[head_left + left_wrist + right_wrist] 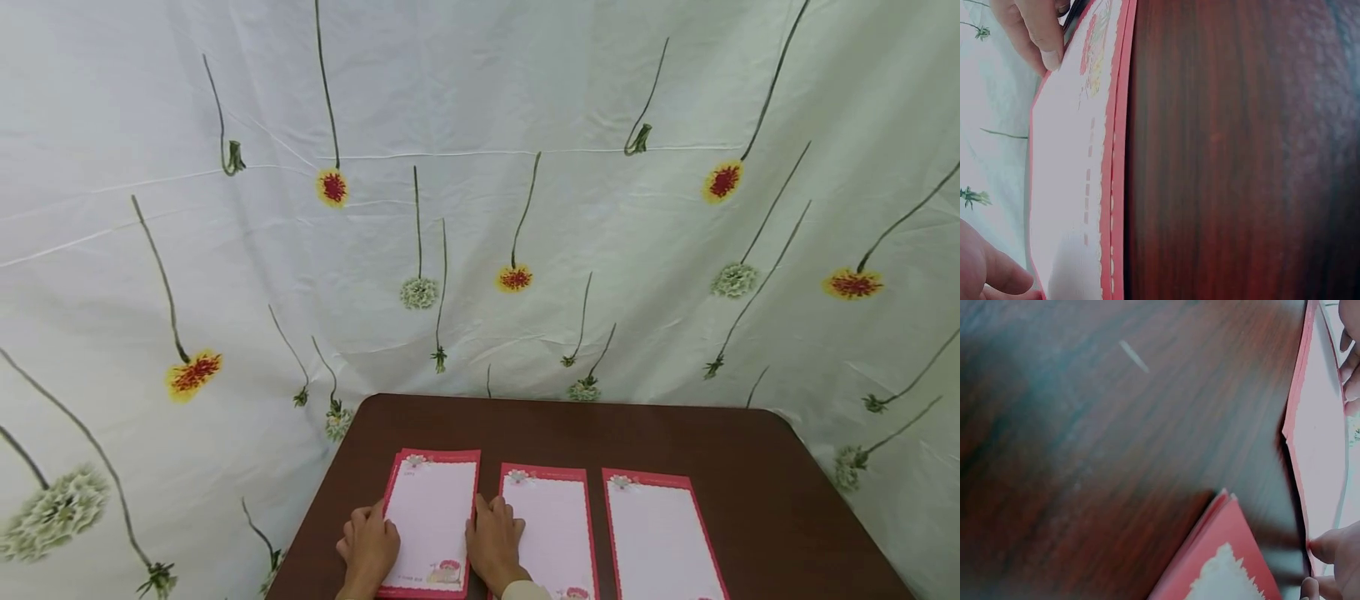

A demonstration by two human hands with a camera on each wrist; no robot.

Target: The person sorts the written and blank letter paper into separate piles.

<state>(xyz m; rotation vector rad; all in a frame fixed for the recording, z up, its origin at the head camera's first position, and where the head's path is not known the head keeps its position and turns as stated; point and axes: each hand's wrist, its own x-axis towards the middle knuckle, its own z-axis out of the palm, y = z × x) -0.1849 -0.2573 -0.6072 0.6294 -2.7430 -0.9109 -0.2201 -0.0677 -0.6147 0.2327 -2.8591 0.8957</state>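
A stack of red-bordered stationery sheets [431, 521] lies at the left of the table, its layers a little offset at the upper left corner. My left hand [370, 542] holds its left edge; the thumb and part of a finger show in the left wrist view. At the opposite edge my right hand [495, 542] grips the stack, thumb and fingers bent at the border in the right wrist view. That hand also lies over the left border of the middle stack of stationery sheets [551, 525]. Fingertips under the edges are hidden.
A third set of red-bordered sheets [663, 537] lies to the right, roughly in line with the others. All rest on a dark brown wooden table [780, 492] with rounded far corners. Behind it hangs a pale flower-patterned cloth [480, 100].
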